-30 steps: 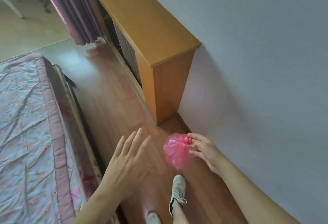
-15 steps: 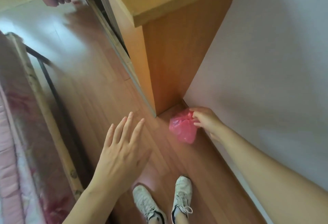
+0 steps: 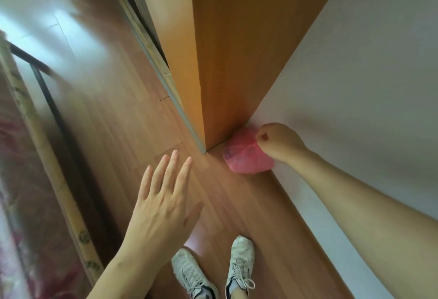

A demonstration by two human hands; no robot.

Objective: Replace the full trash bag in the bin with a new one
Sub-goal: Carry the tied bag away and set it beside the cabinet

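Observation:
A small, full pink trash bag [image 3: 244,156] rests on the wooden floor in the corner where the wooden cabinet meets the wall. My right hand [image 3: 277,142] reaches down to it and pinches the bag's gathered top between thumb and fingers. My left hand [image 3: 163,204] hovers over the floor to the left of the bag, palm down, fingers spread, holding nothing. No bin is in view.
An orange wooden cabinet [image 3: 232,61] rises straight ahead against the white wall [image 3: 355,73]. A bed frame [image 3: 47,156] with a dark metal rail runs along the left. My two white sneakers [image 3: 213,272] stand on the floor [image 3: 113,109] at the bottom.
My right hand has lowered the pink bag from the air into the corner beside the cabinet, where it now rests on the floor. The view has dipped closer; my left hand stays spread.

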